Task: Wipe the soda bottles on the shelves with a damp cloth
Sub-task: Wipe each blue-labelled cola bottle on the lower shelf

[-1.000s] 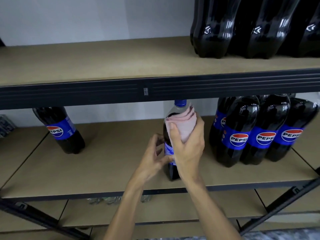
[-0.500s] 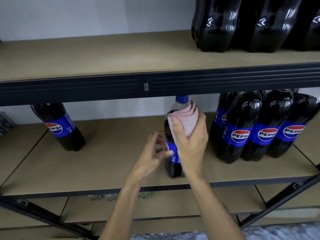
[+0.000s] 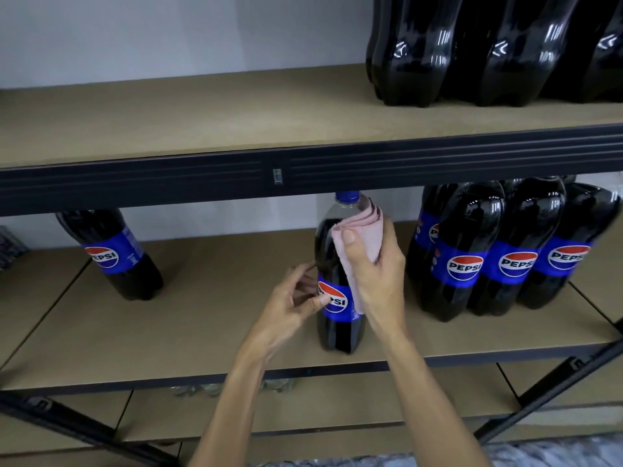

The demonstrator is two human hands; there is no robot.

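A dark Pepsi bottle with a blue cap and blue label stands upright near the front of the middle shelf. My right hand holds a folded pink cloth against the bottle's upper right side, thumb on the cloth. My left hand grips the bottle at its label from the left, thumb on the logo. A lone Pepsi bottle stands at the left. A group of Pepsi bottles stands at the right.
The upper shelf carries several dark bottles at its right; its black front rail hangs just above the held bottle's cap. A lower shelf lies beneath, with black diagonal braces at both sides.
The cloth and my right hand have shifted slightly on the bottle's upper part. The bottle's label has turned, so the logo now faces me. The view has tilted a little.
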